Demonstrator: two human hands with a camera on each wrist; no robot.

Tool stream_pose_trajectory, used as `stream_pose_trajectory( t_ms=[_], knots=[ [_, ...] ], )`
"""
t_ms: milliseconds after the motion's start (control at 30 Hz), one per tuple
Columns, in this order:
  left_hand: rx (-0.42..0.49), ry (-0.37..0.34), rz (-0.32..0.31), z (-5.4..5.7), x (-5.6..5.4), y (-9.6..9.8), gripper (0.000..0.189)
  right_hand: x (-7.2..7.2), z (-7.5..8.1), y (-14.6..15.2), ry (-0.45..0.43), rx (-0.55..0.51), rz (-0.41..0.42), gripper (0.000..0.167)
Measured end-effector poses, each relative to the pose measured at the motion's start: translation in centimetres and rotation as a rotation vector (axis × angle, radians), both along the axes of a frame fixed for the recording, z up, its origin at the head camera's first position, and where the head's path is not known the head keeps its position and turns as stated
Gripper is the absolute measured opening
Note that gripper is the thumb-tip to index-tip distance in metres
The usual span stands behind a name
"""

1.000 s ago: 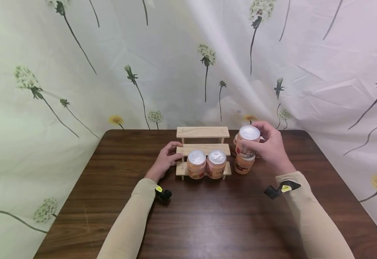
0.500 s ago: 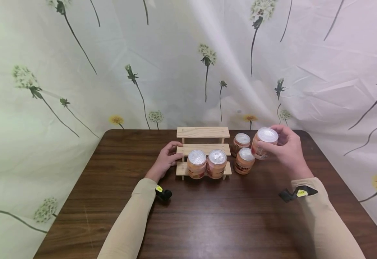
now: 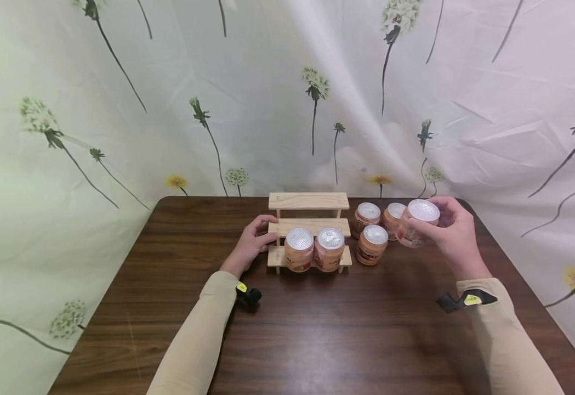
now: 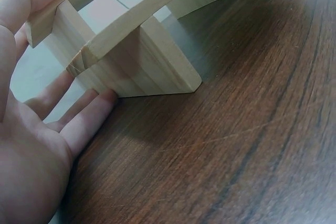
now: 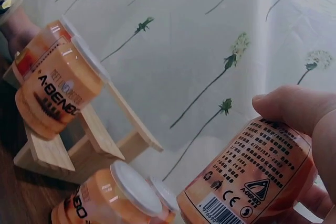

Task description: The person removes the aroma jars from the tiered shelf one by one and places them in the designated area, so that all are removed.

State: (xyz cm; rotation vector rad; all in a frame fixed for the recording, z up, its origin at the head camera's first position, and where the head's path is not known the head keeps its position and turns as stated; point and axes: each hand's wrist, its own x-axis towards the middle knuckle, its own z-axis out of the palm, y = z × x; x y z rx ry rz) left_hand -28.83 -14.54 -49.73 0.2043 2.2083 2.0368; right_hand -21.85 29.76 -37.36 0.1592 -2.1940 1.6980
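A small three-tier wooden rack (image 3: 308, 227) stands on the brown table, two orange jars with whitish lids on its lowest shelf: a left jar (image 3: 299, 251) and a right jar (image 3: 330, 251). My left hand (image 3: 251, 246) holds the rack's left end at the middle shelf; in the left wrist view its other fingers (image 4: 86, 116) lie against the side panel. To the right of the rack, my right hand (image 3: 452, 233) grips another orange jar (image 3: 413, 230) between thumb and fingers, lid up. The right wrist view shows the printed text and barcode on this held jar (image 5: 244, 174).
Between the rack and my right hand stand three more jars: a front jar (image 3: 371, 247), a back jar (image 3: 366, 219) and one partly hidden jar (image 3: 392, 220). A white curtain (image 3: 267, 99) printed with dandelions hangs behind the table (image 3: 307, 334).
My right hand has carried its jar to the right, away from above the front jar, so the jars behind show more. The left hand stays at the rack.
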Motion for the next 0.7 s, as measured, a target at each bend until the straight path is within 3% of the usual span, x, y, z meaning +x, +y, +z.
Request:
stream_pose_trajectory(
  t_ms=[167, 233, 400, 533, 700],
  knots=[
    [0.007, -0.010, -0.009, 0.1, -0.1, 0.0, 0.042, 0.1, -0.6, 0.8, -0.008, -0.032, -0.002, 0.046],
    [0.018, -0.018, -0.016, 0.9, 0.4, 0.0, 0.042, 0.0, -0.9, 1.0, -0.015, -0.033, -0.005, 0.045],
    [0.009, -0.041, -0.022, 2.1, 0.9, 0.1, 0.041, -0.2, -2.0, 1.6, -0.078, 0.082, -0.047, 0.047],
    [0.008, -0.052, -0.019, 0.6, -0.1, -0.1, 0.042, -0.4, -3.0, 1.8, -0.128, 0.131, -0.059, 0.053],
    [0.021, -0.039, -0.013, 0.2, -0.2, -0.1, 0.042, -0.5, -3.9, 1.7, -0.168, 0.126, -0.062, 0.056]
  ],
)
